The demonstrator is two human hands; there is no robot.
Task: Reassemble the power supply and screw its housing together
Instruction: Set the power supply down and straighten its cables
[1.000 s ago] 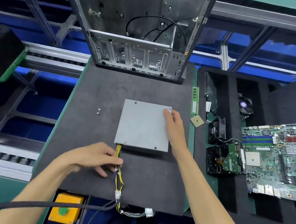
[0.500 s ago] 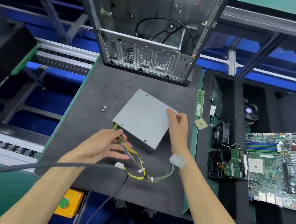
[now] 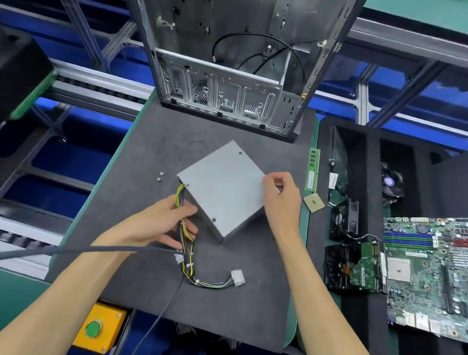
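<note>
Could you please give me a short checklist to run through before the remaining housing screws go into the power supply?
1. Power supply flat on the mat: ok.
2. Right hand steadying its right corner: ok.
3. Cable bundle clear of the housing seam, gathered by left hand: ok.
4. Two loose screws on the mat, within reach: ok.
5. Screwdriver in hand: not ok, none visible.
6. Screw under the right hand fitted: cannot tell.

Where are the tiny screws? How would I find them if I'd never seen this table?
Find the dark mat before the open computer case. The grey power supply lies mid-mat; just off its left corner sit two screws, close together. They're the only tiny shiny specks there.
</note>
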